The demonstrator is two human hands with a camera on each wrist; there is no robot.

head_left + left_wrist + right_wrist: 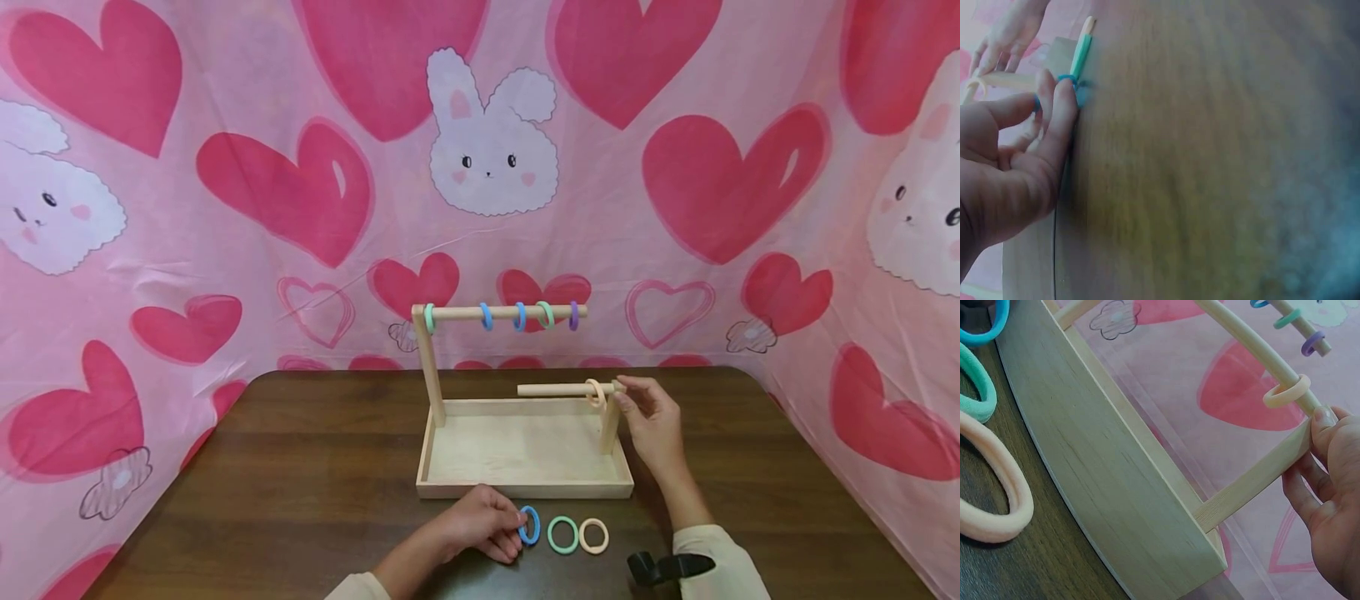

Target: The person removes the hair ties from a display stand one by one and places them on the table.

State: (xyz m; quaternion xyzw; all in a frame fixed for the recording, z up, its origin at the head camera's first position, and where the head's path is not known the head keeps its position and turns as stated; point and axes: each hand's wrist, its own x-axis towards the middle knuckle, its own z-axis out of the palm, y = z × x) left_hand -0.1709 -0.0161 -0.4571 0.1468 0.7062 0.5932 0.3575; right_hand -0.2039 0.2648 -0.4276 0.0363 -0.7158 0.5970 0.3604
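My left hand (pixel 480 525) pinches a blue hair tie (pixel 537 527) between thumb and fingers, just above the table in front of a wooden stand (pixel 525 491). Beside it lie a green hair tie (pixel 562 551) and a peach hair tie (pixel 595 551). My right hand (pixel 654 421) grips the top of the stand's short post (pixel 1254 475), thumb at the end of the lower bar (pixel 551 390). Close to that thumb, another peach hair tie (pixel 1279 399) hangs on the lower bar. In the left wrist view, fingers partly hide the blue hair tie.
The stand's upper bar (pixel 457 313) carries several green, blue and purple hair ties, spread along it. A tall post (pixel 429 367) holds this bar at the left. The shallow tray base rests on a dark wooden table (pixel 300 467). Pink heart-patterned cloth (pixel 247 333) surrounds the table.
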